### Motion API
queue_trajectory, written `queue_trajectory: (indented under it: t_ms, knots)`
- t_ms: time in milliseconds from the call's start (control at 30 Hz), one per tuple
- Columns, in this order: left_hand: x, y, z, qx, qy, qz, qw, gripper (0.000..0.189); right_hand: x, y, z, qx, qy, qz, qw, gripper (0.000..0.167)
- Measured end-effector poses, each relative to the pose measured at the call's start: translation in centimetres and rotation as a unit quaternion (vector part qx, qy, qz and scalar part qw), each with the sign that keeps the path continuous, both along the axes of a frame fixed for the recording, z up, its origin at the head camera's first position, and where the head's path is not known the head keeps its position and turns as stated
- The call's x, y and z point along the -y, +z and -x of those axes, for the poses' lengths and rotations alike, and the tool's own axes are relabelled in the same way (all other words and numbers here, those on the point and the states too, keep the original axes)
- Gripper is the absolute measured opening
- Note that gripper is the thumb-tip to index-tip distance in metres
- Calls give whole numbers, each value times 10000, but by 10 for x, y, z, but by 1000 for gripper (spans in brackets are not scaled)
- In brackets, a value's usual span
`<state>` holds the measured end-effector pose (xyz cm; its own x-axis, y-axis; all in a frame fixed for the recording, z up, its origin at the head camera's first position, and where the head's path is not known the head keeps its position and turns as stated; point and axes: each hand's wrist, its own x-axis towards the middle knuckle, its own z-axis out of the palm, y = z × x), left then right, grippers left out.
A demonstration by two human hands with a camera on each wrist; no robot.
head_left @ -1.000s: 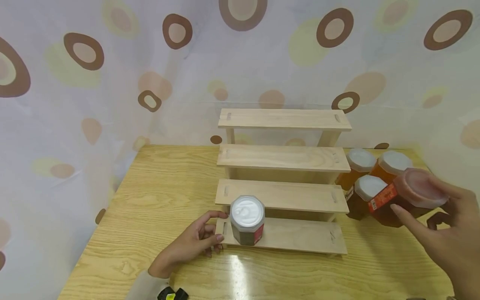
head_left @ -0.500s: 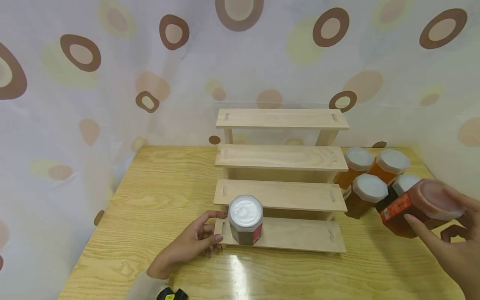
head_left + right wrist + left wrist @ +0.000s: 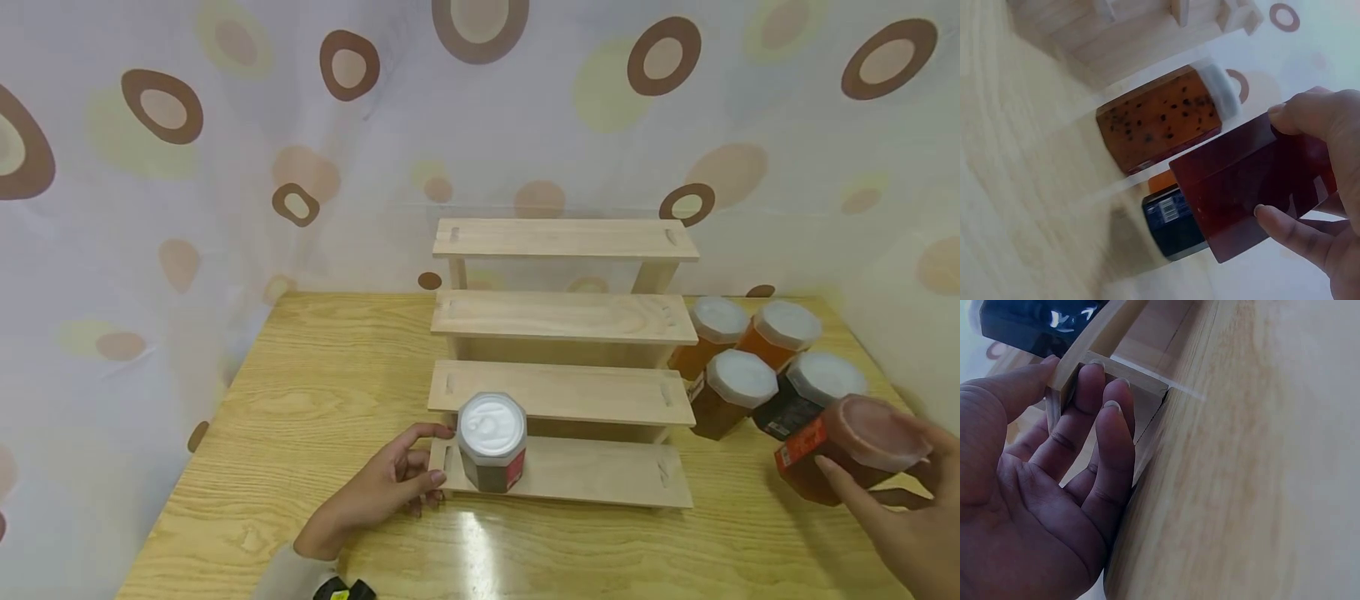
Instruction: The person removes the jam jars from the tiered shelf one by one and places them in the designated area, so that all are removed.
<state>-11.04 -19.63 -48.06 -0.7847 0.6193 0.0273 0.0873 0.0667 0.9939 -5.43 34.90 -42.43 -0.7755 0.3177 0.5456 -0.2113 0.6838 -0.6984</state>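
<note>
My right hand [image 3: 911, 525] holds a dark red jar [image 3: 847, 446] with a reddish lid and red label, tilted at the right side of the table. In the right wrist view, fingertips and thumb press the sides of this jar [image 3: 1229, 187], its base raised off the tabletop. My left hand [image 3: 382, 487] pinches the left end of the lowest board of a tiered wooden shelf [image 3: 600, 471]. The left wrist view shows the thumb above the board [image 3: 1063, 384] and fingers curled underneath. A white-lidded jar [image 3: 492, 437] stands upright on that board, close to the left hand.
Right of the shelf, several white-lidded jars stand grouped: a brown one [image 3: 723, 400], a dark one [image 3: 798, 400] and orange ones [image 3: 776, 337] behind. Bare tabletop [image 3: 337, 367] lies left of the shelf. A patterned cloth [image 3: 480, 150] hangs behind the table.
The right hand has moved the red jar right and lower, toward the front of the table, uncovering the dark jar behind it. The left hand and shelf stay in place.
</note>
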Motion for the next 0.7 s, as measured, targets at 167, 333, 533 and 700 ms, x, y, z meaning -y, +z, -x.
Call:
queue_trajectory:
  t_ms: [167, 333, 533, 700]
  knots:
    - [0, 0, 0, 52, 39, 68, 10000, 49, -1, -8, 0, 6, -158, 69, 9999, 97]
    - [0, 1, -1, 145, 64, 75, 9998, 48, 2, -13, -2, 138, -346, 156, 9992, 94]
    - [0, 1, -1, 181, 102, 94, 9997, 48, 0, -22, -3, 383, -524, 293, 9975, 92]
    - [-1, 2, -2, 222, 132, 117, 9996, 48, -1, -28, -4, 548, -797, 321, 9948, 91]
